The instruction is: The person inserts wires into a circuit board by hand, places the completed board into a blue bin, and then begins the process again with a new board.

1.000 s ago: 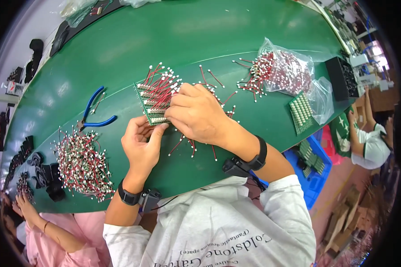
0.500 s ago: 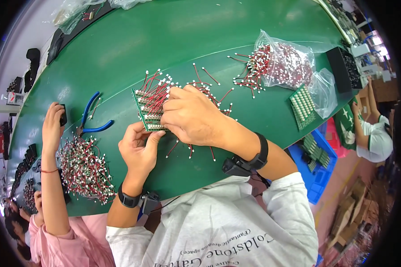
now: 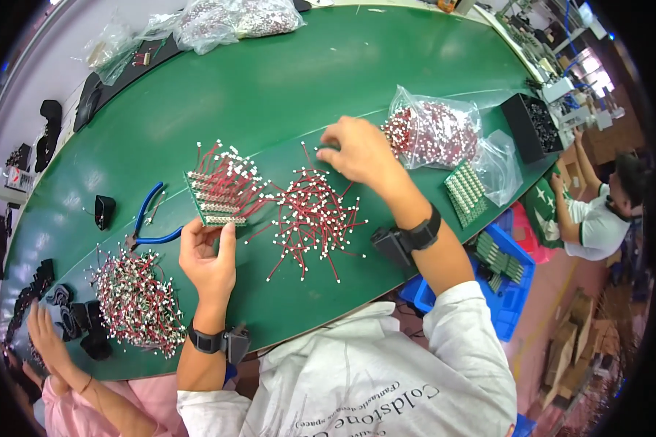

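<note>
My left hand (image 3: 210, 258) grips a green circuit board panel (image 3: 191, 191) by its near edge, thumb on top. Rows of white connectors cover the panel, and many red wires with white plugs stand up from them. My right hand (image 3: 357, 149) is above the table, beyond a loose pile of red plug cables (image 3: 317, 215). Its thumb and forefinger are curled but apart, with nothing visible between them. A loose cable end lies close to the thumb tip.
Blue-handled pliers (image 3: 147, 211) and another cable heap (image 3: 138, 298) lie left, near a co-worker's hand (image 3: 45, 339). At right are a clear bag of cables (image 3: 441, 135), another connector panel (image 3: 465, 193), a black box (image 3: 532, 127) and a blue bin (image 3: 514, 306).
My right hand has left the panel and moved right, uncovering the cable pile. The panel remains in my left hand. The co-worker's hand has moved nearer and let go of a small black object.
</note>
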Action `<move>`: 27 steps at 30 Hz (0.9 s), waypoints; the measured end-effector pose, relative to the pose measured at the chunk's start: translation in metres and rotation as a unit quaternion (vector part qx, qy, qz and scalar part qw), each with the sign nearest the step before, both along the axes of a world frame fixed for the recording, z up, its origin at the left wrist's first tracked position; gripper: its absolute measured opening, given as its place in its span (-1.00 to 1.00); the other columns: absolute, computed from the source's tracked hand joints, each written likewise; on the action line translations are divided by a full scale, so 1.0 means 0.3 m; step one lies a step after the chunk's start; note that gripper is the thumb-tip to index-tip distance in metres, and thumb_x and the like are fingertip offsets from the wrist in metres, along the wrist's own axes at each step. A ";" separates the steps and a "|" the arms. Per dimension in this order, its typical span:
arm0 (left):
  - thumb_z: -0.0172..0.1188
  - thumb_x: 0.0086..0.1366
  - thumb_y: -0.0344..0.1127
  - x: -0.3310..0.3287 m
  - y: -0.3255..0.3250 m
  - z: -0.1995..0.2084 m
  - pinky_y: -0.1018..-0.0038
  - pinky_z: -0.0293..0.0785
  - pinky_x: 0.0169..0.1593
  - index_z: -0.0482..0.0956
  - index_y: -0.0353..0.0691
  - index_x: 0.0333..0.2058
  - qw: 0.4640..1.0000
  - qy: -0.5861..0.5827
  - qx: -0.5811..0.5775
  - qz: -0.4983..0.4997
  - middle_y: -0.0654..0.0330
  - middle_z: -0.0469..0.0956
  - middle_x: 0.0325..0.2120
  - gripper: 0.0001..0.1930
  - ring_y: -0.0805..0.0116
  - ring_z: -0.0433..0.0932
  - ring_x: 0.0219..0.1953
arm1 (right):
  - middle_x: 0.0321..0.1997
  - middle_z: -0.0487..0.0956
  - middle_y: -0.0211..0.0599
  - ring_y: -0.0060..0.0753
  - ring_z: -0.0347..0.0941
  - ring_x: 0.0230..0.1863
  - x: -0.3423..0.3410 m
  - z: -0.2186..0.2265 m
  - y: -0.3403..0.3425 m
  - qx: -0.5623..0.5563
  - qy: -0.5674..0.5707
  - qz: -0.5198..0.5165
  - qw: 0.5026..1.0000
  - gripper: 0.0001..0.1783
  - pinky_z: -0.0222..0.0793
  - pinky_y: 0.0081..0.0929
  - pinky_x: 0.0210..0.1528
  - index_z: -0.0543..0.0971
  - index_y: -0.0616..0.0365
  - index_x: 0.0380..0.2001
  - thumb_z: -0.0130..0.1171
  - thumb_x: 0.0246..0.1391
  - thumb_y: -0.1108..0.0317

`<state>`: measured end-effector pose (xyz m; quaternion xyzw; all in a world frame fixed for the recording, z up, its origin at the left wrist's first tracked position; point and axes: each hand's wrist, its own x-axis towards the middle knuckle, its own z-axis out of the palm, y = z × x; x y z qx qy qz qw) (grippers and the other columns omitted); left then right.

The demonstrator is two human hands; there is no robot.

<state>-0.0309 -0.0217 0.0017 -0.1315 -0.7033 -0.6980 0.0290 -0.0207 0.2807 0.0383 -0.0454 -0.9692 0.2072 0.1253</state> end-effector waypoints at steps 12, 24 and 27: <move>0.28 0.22 -0.59 0.021 0.015 0.001 0.46 0.55 -0.01 0.45 -0.44 -0.04 0.998 -0.022 0.020 -0.064 0.08 0.59 -0.21 -0.67 0.38 0.60 -0.16 | -0.49 0.44 -0.33 -0.54 0.35 -0.53 0.066 0.066 -0.176 -0.346 0.063 0.128 0.927 -0.92 0.29 -0.50 -0.47 0.40 0.26 -0.30 0.06 0.22 0.47; 0.31 0.18 -0.62 0.056 0.038 -0.018 0.45 0.56 -0.02 0.46 -0.49 -0.05 0.991 0.106 -0.029 -0.074 0.04 0.59 -0.18 -0.64 0.35 0.61 -0.15 | -0.39 0.48 -0.17 -0.20 0.45 -0.40 0.115 0.027 -0.334 -0.304 0.110 0.240 0.915 -0.90 0.40 -0.30 -0.35 0.47 0.27 -0.31 0.15 0.08 0.53; 0.31 0.17 -0.62 0.061 0.043 -0.012 0.46 0.56 -0.04 0.48 -0.49 -0.06 0.988 0.125 -0.045 -0.075 0.02 0.58 -0.18 -0.65 0.35 0.61 -0.16 | -0.39 0.50 -0.14 -0.10 0.47 -0.39 0.117 0.006 -0.338 -0.272 0.127 0.234 0.925 -0.90 0.42 -0.25 -0.33 0.49 0.27 -0.33 0.18 0.07 0.53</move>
